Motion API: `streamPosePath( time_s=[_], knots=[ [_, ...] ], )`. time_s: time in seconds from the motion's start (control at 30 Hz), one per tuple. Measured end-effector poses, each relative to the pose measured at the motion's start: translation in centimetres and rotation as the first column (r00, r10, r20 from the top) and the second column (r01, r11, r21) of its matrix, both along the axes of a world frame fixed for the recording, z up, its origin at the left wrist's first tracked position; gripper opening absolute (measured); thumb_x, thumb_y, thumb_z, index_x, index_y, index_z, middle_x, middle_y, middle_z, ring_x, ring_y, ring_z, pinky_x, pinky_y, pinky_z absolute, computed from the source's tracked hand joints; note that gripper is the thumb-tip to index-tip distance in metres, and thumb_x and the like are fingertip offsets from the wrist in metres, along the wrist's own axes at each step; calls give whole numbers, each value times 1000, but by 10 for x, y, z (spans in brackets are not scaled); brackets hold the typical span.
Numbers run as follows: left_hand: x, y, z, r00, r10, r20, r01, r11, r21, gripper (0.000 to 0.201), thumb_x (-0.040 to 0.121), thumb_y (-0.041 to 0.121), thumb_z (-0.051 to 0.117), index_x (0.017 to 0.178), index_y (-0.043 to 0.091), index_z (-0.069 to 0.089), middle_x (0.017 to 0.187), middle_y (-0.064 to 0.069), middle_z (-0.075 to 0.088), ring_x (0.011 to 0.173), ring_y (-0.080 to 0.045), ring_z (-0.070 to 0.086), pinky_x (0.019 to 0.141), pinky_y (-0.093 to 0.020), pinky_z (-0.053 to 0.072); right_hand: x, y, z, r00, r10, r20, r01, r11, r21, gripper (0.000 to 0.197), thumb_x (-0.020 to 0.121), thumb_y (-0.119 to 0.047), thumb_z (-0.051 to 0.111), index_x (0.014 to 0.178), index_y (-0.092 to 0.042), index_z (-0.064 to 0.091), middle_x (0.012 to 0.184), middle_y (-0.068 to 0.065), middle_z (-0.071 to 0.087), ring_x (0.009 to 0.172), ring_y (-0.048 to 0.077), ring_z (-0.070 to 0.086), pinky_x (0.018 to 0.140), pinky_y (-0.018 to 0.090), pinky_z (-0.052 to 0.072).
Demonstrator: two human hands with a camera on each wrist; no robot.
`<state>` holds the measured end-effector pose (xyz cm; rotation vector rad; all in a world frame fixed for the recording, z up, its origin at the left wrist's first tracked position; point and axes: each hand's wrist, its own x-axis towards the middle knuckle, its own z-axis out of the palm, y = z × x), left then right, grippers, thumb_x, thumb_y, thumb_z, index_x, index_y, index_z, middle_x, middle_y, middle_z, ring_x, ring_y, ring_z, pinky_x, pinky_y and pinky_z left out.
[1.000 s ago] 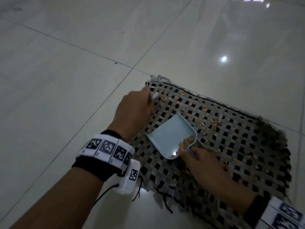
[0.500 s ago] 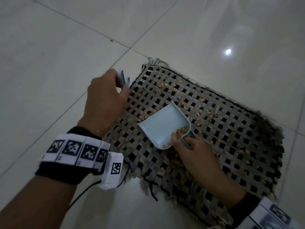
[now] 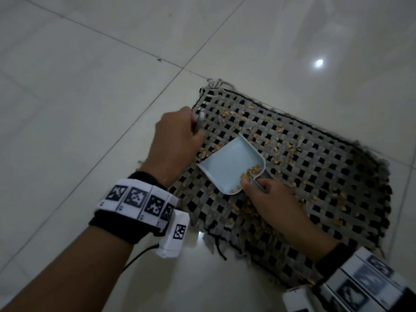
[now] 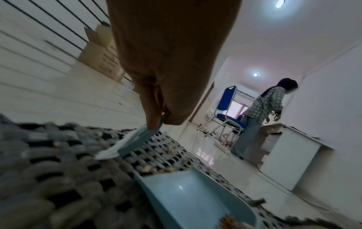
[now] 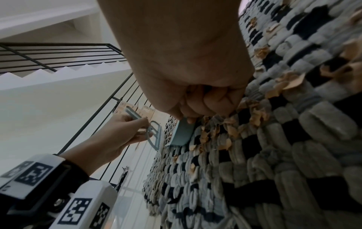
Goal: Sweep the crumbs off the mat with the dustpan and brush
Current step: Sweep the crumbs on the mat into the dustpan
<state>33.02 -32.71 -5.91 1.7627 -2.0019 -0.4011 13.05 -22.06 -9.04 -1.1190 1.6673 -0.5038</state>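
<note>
A grey-and-black woven mat lies on the tiled floor, strewn with tan crumbs. A light blue dustpan rests on its near-left part, with a small heap of crumbs at its back wall. My right hand grips the dustpan's handle from behind. My left hand grips the small blue brush at the mat's left edge, just left of the pan's mouth. In the left wrist view the brush has its bristles down on the mat, ahead of the dustpan.
Glossy floor tiles surround the mat. The left wrist view shows a person standing beside a blue chair, a white cabinet and cardboard boxes by a railing. Frayed threads hang off the mat's near edge.
My left hand swung the brush out past the mat's left edge, then came back to that edge near the pan's mouth. The dustpan and right hand stayed put.
</note>
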Motion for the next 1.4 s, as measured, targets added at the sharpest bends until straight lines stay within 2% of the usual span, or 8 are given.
streamPosePath(
  time_s=[0.27,0.43,0.63,0.77,1.0,1.17,1.33,1.4],
  knots=[
    [3,-17,10,999,14,29,-12,997,-82,18,88,30,66,81,14,62,78,2,65,72,-14,62,65,-33,53,2,-2,6,1000,-4,14,3,999,54,45,97,-45,54,101,-3,71,56,2,47,47,17,41,41,21,31],
    [-10,-22,1,999,-18,-32,19,999,42,15,84,25,67,79,12,62,75,1,63,68,-12,58,55,-20,43,-2,-2,10,1000,-18,17,16,995,102,38,97,-44,56,69,-19,62,33,-10,38,28,5,32,37,18,28],
    [2,-16,9,996,-13,90,15,1000,-27,18,86,25,67,79,9,60,75,-3,61,70,-19,60,62,-33,49,-9,0,15,1000,-5,-17,7,991,136,43,97,-44,56,60,-23,55,30,-11,34,25,6,30,36,19,25],
    [-26,-1,1,995,-105,-1,105,994,29,23,86,20,67,76,3,56,78,-12,63,78,-28,63,69,-45,54,-9,-1,17,1000,7,-25,-4,990,141,41,97,-43,56,62,-21,56,29,-11,35,25,6,30,35,19,26],
    [-21,-26,1,990,-140,-29,140,990,-16,19,88,32,67,82,14,63,78,3,64,70,-11,61,62,-25,52,-10,-1,16,999,27,-31,-22,989,145,44,97,-43,56,59,-20,53,29,-11,36,26,5,31,36,18,26],
    [-16,-27,4,957,-280,75,279,960,23,26,92,33,65,74,19,54,68,10,53,58,-3,47,53,-20,30,-10,-1,16,999,32,-31,-27,989,147,46,97,-43,56,56,-23,47,29,-12,37,25,5,32,37,18,26],
    [-32,-2,14,903,-420,-93,428,899,97,24,90,24,66,75,7,61,72,-6,63,67,-20,59,61,-32,50,-10,-1,13,999,35,-34,-31,992,125,51,97,-44,57,53,-22,42,30,-10,33,26,6,29,41,22,27],
    [-32,-3,18,903,-418,-101,426,901,77,21,88,24,66,75,9,61,71,-1,62,65,-13,60,61,-31,50,-11,-1,12,999,34,-31,-30,992,121,53,96,-45,57,52,-21,40,32,-9,30,26,7,26,40,21,26]
  ],
)
